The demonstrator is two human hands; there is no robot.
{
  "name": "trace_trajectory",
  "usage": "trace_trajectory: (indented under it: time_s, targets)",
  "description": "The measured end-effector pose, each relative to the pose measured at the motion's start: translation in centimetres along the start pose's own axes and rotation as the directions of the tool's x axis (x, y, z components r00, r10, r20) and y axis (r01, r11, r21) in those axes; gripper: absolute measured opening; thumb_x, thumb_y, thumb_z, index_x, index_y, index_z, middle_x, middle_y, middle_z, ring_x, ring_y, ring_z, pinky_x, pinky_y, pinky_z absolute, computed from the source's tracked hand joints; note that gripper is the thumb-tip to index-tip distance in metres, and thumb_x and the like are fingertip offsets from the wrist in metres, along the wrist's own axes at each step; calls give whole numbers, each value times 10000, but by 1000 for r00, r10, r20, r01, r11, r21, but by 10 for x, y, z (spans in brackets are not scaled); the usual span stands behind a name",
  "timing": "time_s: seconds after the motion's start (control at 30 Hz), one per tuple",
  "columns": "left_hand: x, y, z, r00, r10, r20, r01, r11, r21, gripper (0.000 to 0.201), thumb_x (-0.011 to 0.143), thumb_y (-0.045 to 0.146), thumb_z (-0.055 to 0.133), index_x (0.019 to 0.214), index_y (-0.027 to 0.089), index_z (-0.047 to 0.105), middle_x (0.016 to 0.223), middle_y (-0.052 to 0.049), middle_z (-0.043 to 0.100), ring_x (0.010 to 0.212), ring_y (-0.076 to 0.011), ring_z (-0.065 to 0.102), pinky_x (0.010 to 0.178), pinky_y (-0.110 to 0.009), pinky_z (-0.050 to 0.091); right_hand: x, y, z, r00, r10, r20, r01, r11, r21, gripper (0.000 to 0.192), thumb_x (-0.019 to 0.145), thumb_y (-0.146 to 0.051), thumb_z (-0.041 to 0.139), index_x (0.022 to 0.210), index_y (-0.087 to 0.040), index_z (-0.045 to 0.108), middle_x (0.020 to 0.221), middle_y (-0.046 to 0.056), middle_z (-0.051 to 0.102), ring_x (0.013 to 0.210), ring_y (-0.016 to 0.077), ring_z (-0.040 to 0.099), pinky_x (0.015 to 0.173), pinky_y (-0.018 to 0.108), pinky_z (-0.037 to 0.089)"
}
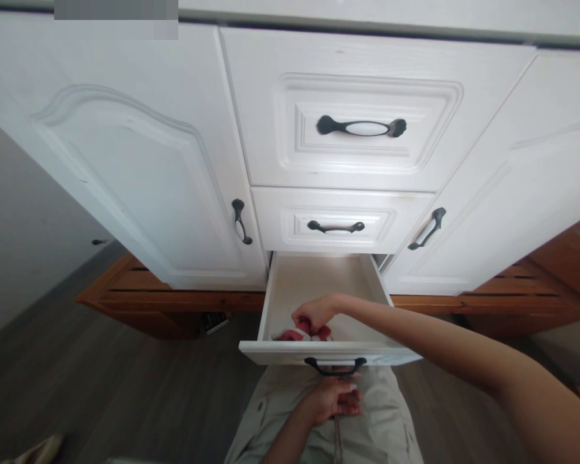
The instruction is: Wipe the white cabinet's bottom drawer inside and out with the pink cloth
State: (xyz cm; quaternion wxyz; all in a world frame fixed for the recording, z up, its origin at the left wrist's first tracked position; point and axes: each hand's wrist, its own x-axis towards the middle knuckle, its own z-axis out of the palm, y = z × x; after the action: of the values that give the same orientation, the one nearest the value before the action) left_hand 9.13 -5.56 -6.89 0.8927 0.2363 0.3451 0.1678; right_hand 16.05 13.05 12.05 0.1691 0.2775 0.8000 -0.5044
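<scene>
The bottom drawer (338,277) is pulled out of a white cabinet, its pale inside showing. My right hand (316,312) reaches over the drawer front from the right, its fingers closed on a red and white cloth (294,334). The cloth lies bunched inside, just behind the front panel, which hides its lower part. Below the dark drawer handle (336,368), my left hand (331,396) is held before my lap. Its fingers are loosely bent and apart, and nothing shows in them.
Above sit two closed drawers, a larger upper one (294,51) and a smaller middle one (275,219). Closed doors flank them on the left (125,167) and right (488,193). The cabinet rests on a brown wooden base (140,298) over a dark plank floor (164,393).
</scene>
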Motion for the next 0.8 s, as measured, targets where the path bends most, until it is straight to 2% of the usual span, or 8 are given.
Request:
trace_trajectory:
  time_s: [0.2,0.33,0.4,0.47,0.53,0.6,0.67,0.8]
  targets:
    - [1,-2,0,1000,0,11,0,1000,-6,565,701,343,803,1211,155,649,832,-33,770,663,-147,726,708,-293,528,-98,66,15,946,303,111,-301,953,-39,225,507,-100,591,701,-212,572,626,-74,550,616,146,513,586,282,371]
    - [3,-3,0,1000,-2,10,2,1000,-12,550,708,320,790,1211,155,641,833,-40,770,657,-147,723,730,-307,537,-122,72,21,924,382,35,-372,914,-162,248,534,-69,581,720,-214,658,640,-40,626,636,179,588,613,300,403]
    - [4,-4,0,1000,-1,-1,1,1000,-8,548,706,324,787,1205,154,636,817,-39,769,643,-149,720,718,-306,536,-113,59,14,926,377,-23,-368,887,-278,256,572,-66,615,765,-205,707,696,-2,684,650,193,617,611,305,420]
    - [7,-6,-1,1000,-5,-14,5,1000,-10,551,702,333,785,1199,154,631,796,-34,765,626,-152,718,692,-301,533,-92,42,-1,917,365,-162,-399,811,-428,231,633,-91,658,827,-182,744,786,65,739,686,222,652,609,317,443]
    - [9,-7,-2,1000,-12,-19,12,1000,-20,553,700,341,781,1198,159,624,790,-29,763,620,-156,722,673,-295,529,-62,26,-20,888,235,-394,-436,701,-565,197,741,-140,662,911,-153,760,915,137,765,796,264,689,637,337,478]
    - [9,-7,-2,1000,-17,-19,17,1000,-26,552,707,351,776,1200,164,615,797,-30,765,624,-161,729,670,-293,530,-31,14,-39,829,36,-558,-459,613,-643,219,870,-171,580,997,-127,754,1058,181,755,989,301,684,713,357,510]
    - [8,-6,-1,999,-16,-29,16,1000,-20,549,718,361,772,1204,164,607,802,-34,767,625,-163,732,680,-299,536,-1,7,-55,776,-102,-623,-459,585,-668,321,974,-194,450,1110,-118,730,1198,194,721,1161,317,625,790,377,524]
    - [5,-5,0,999,-10,-42,10,1000,-10,543,750,376,756,1222,166,588,818,-45,772,642,-164,732,716,-315,549,38,5,-73,706,-186,-684,-475,593,-651,457,1048,-264,316,1351,-137,633,1393,205,632,1280,327,554,906,448,528]
